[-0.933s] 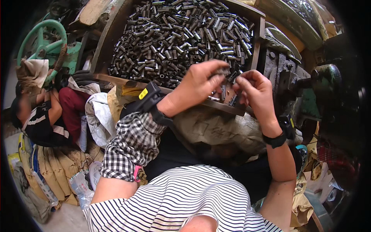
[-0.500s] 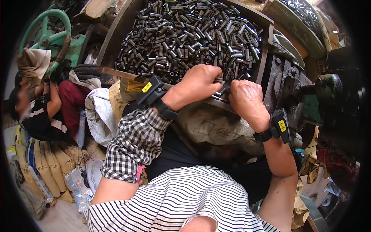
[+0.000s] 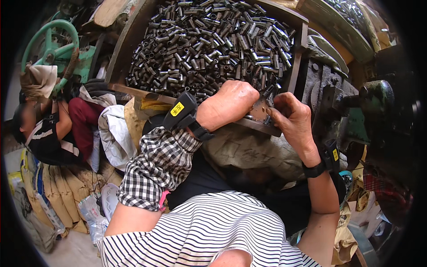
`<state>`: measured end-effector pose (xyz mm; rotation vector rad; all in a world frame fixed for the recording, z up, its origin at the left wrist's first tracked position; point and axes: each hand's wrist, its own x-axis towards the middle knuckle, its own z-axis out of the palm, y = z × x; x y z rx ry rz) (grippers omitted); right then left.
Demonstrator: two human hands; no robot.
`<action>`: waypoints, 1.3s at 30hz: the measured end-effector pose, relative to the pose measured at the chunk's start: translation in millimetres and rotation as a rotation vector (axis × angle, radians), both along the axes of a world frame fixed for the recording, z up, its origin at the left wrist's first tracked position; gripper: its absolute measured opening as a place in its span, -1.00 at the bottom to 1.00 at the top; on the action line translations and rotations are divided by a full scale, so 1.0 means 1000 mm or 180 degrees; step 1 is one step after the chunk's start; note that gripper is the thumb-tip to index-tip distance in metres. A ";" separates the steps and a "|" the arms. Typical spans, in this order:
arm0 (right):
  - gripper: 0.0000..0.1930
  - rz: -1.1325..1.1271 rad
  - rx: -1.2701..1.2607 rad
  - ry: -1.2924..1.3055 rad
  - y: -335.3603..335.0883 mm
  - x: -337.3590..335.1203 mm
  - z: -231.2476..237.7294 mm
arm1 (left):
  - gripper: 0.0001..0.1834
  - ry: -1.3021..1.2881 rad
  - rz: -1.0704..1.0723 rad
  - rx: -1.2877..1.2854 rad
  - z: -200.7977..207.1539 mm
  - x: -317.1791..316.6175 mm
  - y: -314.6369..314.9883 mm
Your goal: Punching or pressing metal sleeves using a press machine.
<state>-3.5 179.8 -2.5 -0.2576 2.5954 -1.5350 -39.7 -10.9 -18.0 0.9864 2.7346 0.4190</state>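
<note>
Small dark metal tubes (image 3: 195, 53) fill a wooden tray (image 3: 299, 60) in a heap. My left hand (image 3: 229, 103) is curled closed over the tray's front edge, its fingertips and anything in them hidden under the knuckles. Close by on the right, my right hand (image 3: 294, 119) bends its thumb and fingers together at the tray's front right corner. A few loose tubes lie by those fingertips, and whether one is pinched there cannot be made out.
A dark machine (image 3: 378, 98) with a rounded head stands at the right. A green handwheel (image 3: 50, 51) is at the far left. Below it sits another person (image 3: 55, 129). Stacked tan sacks (image 3: 58, 187) lie at lower left, and a cloth sack (image 3: 249, 151) hangs below the tray.
My right hand has drawn a little right and turned, so thumb and fingers now show. My left hand has shifted slightly right and down. A bare patch of tray bottom shows between them.
</note>
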 end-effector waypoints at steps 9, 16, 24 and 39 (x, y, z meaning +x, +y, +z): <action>-0.84 -0.0100 -0.1494 -0.0860 0.005 0.000 -0.003 | -0.79 -0.0927 0.0685 0.1589 0.010 0.003 0.009; -0.84 -0.0235 -0.2080 -0.1467 0.006 0.000 0.004 | -0.87 -0.3381 0.1237 0.3290 0.012 0.002 0.006; -0.84 -0.0161 -0.2120 -0.1592 0.007 -0.002 0.009 | -0.79 -0.3487 0.1133 0.3418 0.016 0.003 0.004; -0.86 -0.0499 -0.1078 -0.0568 0.013 -0.001 0.014 | -0.83 -0.3154 0.1649 0.3830 0.009 0.001 -0.002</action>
